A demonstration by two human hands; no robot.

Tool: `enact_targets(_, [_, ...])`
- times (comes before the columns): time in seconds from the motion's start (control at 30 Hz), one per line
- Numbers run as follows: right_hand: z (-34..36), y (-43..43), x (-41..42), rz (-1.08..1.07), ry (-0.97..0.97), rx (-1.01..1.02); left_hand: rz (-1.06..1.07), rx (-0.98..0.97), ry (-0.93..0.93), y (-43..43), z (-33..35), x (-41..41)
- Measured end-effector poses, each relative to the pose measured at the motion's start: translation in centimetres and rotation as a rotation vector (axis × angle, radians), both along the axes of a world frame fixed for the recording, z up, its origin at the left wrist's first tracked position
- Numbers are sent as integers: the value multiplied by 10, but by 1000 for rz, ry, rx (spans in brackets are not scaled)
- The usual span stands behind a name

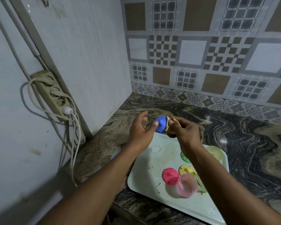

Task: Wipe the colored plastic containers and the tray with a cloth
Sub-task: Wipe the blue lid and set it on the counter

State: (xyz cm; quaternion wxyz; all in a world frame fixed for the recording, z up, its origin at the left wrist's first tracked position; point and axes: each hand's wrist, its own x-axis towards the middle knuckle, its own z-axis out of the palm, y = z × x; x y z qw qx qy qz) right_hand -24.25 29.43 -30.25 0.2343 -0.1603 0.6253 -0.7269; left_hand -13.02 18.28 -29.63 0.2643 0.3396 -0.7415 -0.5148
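Head view, frame centre: left hand pinching blue container; right hand clutching mostly hidden cloth; green container half-hidden.

a marbled stone surface swirled in black, grey and tan fills the frame from 3 to 5 o'clock. behind it, from 12 to 2 o'clock, stands a tiled wall patterned with brown squares, white squares and checkerboards, with a floral border strip along its foot. at 9 o'clock a beige power strip is fixed aslant on a pale wall panel, a white plug in its lowest socket. white cables hang down from it.
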Motion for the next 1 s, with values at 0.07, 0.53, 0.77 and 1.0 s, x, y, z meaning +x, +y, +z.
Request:
enact_targets(0.07, [9, 1, -6, 60, 103, 69, -166, -172, -53, -7, 9, 6])
enact_targets(0.53, [13, -15, -4, 14, -699, -54, -206, -373, 13, -30, 3, 17])
enact_targets(0.77, [25, -27, 20, 342, -319, 31, -36, -472, -4, -31, -8, 15])
enact_targets(1.0, [3, -50, 7, 303, -368, 94, 132, -395, -37, -25, -12, 16])
